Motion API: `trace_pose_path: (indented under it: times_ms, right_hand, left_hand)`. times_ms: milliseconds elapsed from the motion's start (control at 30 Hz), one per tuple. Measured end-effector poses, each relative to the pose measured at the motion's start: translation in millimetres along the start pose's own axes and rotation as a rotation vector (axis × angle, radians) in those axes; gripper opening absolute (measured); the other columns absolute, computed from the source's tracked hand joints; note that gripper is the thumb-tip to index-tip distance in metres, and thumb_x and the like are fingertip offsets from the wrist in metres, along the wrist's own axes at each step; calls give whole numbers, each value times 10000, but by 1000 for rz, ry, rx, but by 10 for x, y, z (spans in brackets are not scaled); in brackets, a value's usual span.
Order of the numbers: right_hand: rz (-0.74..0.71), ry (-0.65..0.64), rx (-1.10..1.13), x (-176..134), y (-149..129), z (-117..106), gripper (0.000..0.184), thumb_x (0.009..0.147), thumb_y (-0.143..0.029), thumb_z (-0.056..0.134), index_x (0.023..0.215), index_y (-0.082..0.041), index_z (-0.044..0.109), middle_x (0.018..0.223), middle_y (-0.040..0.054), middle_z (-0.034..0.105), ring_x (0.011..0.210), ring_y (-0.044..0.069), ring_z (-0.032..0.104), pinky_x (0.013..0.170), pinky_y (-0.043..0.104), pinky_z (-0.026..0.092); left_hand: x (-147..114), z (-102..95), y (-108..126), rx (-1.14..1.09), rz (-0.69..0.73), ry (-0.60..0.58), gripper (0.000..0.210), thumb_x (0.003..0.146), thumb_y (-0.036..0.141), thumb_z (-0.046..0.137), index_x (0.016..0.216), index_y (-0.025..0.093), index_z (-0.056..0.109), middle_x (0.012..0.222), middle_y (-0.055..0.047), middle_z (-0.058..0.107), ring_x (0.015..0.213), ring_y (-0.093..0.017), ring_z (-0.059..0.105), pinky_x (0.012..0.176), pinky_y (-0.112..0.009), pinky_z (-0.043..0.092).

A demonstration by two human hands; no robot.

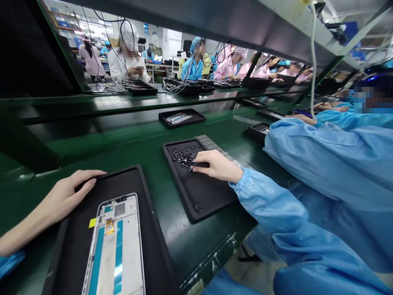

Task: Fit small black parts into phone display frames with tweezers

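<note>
My right hand (215, 164) is closed around black tweezers (199, 164). Their tips reach into a scattered heap of tiny black and shiny parts (184, 155) in a black tray (211, 205). My left hand (66, 194) lies with fingers stretched along the far rim of a nearer black tray (144, 205), thumb just inside. In that tray lies a silver phone frame (130, 237) with blue strips, an orange flex cable (109, 226) and a yellow tab (92, 223) at its side. Whether the tweezers grip a part is too small to tell.
A sheet with rows of small pale pieces (210, 142) adjoins the parts tray. Farther back, another tray (182, 117) holds a phone frame. A co-worker's blue sleeve (322, 151) is close on the right. A metal shelf (196, 24) spans overhead; a white cable (312, 61) hangs down.
</note>
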State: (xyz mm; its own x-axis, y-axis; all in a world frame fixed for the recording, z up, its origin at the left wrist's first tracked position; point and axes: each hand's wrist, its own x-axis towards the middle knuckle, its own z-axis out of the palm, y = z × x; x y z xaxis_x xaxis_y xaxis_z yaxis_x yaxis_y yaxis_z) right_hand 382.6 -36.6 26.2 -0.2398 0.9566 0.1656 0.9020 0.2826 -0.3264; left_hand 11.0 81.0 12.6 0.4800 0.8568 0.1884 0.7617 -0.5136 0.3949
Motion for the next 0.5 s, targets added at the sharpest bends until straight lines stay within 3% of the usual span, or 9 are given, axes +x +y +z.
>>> trace_pose_path:
  times_ms: [100, 267, 500]
  right_hand:
    - [10, -21, 8, 49, -21, 6, 148, 829, -233, 626, 811, -111, 707, 787, 45, 625, 713, 94, 558, 673, 193, 377]
    - [103, -55, -47, 88, -53, 48, 154, 822, -245, 634, 800, -116, 715, 790, 51, 615, 734, 107, 550, 696, 210, 376]
    - [130, -101, -136, 102, -94, 123, 138, 828, -256, 624, 862, -148, 703, 884, 56, 596, 823, 129, 562, 750, 226, 388]
  left_hand:
    - [3, 123, 4, -19, -27, -74, 547, 743, 519, 295, 959, 149, 636, 1049, -99, 658, 981, -262, 608, 881, -347, 450]
    - [-38, 246, 165, 65, -117, 21, 564, 729, 450, 226, 933, 110, 628, 970, -142, 634, 932, -294, 594, 853, -397, 452]
    - [-91, 262, 202, -12, -21, -3, 411, 883, 409, 300, 1008, 143, 587, 1019, -101, 600, 986, -260, 564, 882, -344, 421]
